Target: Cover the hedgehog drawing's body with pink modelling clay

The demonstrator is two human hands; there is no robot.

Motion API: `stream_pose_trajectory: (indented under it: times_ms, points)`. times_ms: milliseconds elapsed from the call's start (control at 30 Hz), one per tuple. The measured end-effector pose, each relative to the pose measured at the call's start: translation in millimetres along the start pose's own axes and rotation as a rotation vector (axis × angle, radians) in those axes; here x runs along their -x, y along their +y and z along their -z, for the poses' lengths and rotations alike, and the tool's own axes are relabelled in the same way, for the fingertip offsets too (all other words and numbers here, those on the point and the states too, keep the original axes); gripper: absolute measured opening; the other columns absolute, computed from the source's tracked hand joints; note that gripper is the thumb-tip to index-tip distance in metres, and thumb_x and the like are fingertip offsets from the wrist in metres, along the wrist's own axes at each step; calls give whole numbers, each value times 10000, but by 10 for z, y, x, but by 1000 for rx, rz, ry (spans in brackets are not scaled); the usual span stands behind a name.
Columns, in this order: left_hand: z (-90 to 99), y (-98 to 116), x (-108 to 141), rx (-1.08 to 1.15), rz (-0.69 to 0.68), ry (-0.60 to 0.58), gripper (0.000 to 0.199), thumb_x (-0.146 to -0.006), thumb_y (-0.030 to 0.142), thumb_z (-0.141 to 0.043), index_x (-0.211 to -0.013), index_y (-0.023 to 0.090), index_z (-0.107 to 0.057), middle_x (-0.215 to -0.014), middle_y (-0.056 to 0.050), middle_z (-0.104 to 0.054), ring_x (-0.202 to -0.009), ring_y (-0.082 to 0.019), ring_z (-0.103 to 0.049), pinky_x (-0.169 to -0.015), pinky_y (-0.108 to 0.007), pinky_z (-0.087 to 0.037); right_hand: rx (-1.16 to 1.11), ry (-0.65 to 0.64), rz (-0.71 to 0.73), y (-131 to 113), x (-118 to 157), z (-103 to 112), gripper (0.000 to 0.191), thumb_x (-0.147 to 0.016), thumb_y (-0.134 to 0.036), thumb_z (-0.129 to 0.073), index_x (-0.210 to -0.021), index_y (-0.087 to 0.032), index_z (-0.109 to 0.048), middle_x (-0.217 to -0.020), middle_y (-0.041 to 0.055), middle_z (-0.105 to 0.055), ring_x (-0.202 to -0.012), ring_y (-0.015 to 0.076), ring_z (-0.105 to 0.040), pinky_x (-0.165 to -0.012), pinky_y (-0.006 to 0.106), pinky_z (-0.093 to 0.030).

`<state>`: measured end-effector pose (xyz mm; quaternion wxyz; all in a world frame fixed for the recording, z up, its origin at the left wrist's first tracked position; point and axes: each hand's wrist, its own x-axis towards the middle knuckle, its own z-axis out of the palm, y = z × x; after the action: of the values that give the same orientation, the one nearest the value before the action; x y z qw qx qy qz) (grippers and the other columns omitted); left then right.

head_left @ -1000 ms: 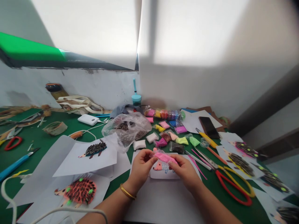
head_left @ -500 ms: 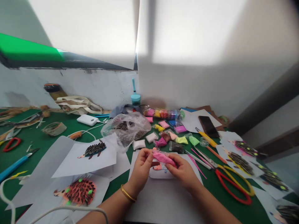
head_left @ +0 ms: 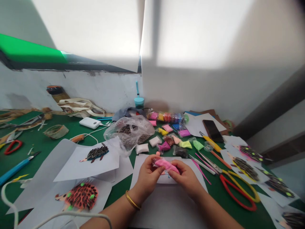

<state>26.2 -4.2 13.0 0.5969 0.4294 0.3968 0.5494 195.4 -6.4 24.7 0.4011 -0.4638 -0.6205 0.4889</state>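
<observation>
A small plastic packet of pink clay is held between both hands, over a white paper with a partly hidden drawing. At the packet's left end, my left hand pinches it with thumb and fingers; a gold bangle circles that wrist. My right hand grips the packet's right end. Just above my left fingertips is a small salmon-pink ball. Several clay packets, among them a white one and a black one, lie beyond the hands.
A clear bag of striped seeds lies behind the hands. At right are red and yellow scissors, a yellow cutter and a phone. Seed-covered hedgehog pictures lie left and right. A white cable crosses near my left forearm.
My left hand has shifted slightly right and down, and its thumb now presses further onto the pink packet. The packet sits a little lower and covers more of the drawing.
</observation>
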Motion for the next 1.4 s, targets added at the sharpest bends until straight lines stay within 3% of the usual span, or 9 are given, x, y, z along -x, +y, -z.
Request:
stream_pose_trajectory:
  times_ms: [167,333,467,600,800,967,1100,1233,1400]
  points:
    - [-2,62,-11,87,43,-44,503,-670,274,-828,-1099,230,-569,-1094,-71,-685,-930,-225,-667,-741,-320,-560,-35,-1,-32,-25,6,-12,309,-813,-434,-666,-995,-189,-714,-974,72,-726,-890,253,-646,-796,347,-497]
    - [2,82,-32,-54,-10,29,374,-640,285,-844,-943,167,-660,-997,-77,-714,-851,-210,-675,-736,-306,-555,-44,32,-34,-31,13,-30,326,-787,-433,-699,-1019,-205,-720,-1018,72,-733,-939,266,-658,-836,358,-512]
    - [3,42,-43,-24,6,-27,346,-675,300,-826,-948,171,-658,-999,-80,-721,-903,-235,-680,-752,-335,-568,1,87,-11,12,9,-34,344,-772,-431,-713,-1030,-203,-721,-1063,85,-723,-992,278,-653,-906,388,-500]
    - [26,26,-31,62,48,-101,442,-693,335,-823,-1070,186,-646,-1117,-109,-700,-971,-260,-672,-783,-364,-570,-1,156,-19,41,0,-30,381,-788,-447,-693,-1066,-186,-708,-1128,111,-702,-1044,292,-639,-938,415,-490]
    - [48,22,22,97,18,-61,437,-902,502,-565,-1207,202,-652,-1326,-132,-594,-1052,-252,-644,-915,-387,-524,-11,159,-28,-11,-5,-11,385,-825,-489,-640,-1061,-194,-711,-1086,100,-713,-993,287,-647,-866,389,-513]
    - [61,-20,5,191,25,-48,431,-909,486,-567,-1254,233,-616,-1349,-121,-576,-881,-186,-681,-863,-358,-534,-6,187,-49,-21,-6,-1,409,-811,-519,-642,-1046,-192,-718,-1003,90,-728,-903,276,-659,-773,360,-534]
    - [55,-5,-1,228,80,-59,445,-897,482,-589,-1268,237,-605,-1331,-125,-591,-970,-220,-670,-866,-365,-532,-37,159,-48,9,-13,-4,430,-806,-499,-658,-1097,-185,-703,-1074,102,-717,-957,289,-657,-842,405,-530]
    - [28,34,24,130,152,-110,466,-866,489,-629,-1253,229,-622,-1330,-132,-592,-1037,-273,-655,-883,-417,-528,-11,128,-22,52,-24,-20,425,-757,-461,-723,-1087,-194,-710,-1153,113,-696,-1057,309,-631,-942,442,-488]
    - [8,39,40,119,147,-141,470,-853,525,-627,-1225,240,-648,-1333,-116,-594,-1116,-285,-621,-931,-413,-510,6,138,-10,51,-32,-25,373,-778,-460,-702,-1042,-196,-717,-1085,106,-708,-1010,292,-639,-922,424,-484]
